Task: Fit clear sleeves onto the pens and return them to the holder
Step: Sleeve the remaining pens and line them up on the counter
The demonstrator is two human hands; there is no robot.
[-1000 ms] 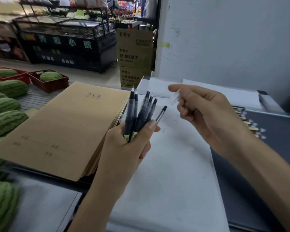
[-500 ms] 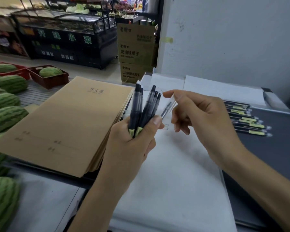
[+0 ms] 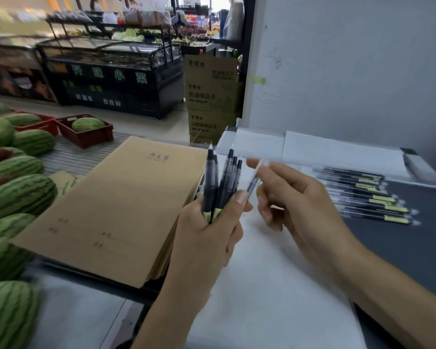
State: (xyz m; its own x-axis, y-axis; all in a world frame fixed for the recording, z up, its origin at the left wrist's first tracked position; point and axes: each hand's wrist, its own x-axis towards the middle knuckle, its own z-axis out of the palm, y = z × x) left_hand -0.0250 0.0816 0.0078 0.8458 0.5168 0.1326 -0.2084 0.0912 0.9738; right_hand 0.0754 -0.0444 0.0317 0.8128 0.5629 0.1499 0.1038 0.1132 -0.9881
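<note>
My left hand (image 3: 209,238) grips a bunch of several black pens (image 3: 220,182) upright, tips up, with yellow-green labels just above the fingers. The rightmost pen of the bunch wears a clear sleeve (image 3: 256,176), and my right hand (image 3: 295,205) pinches that sleeve's upper end between thumb and forefinger. A row of several sleeved pens (image 3: 368,195) lies flat on the dark surface to the right. I see no pen holder.
A stack of brown paper notebooks (image 3: 116,210) lies left of my hands on the white counter (image 3: 262,285). White boxes (image 3: 312,149) line the wall behind. Watermelons (image 3: 13,197) fill the left edge. Cardboard cartons (image 3: 212,96) and a display case stand beyond.
My right hand came down from above the bunch and slid the clear sleeve over the rightmost pen. The camera shifted, bringing the row of sleeved pens into fuller view.
</note>
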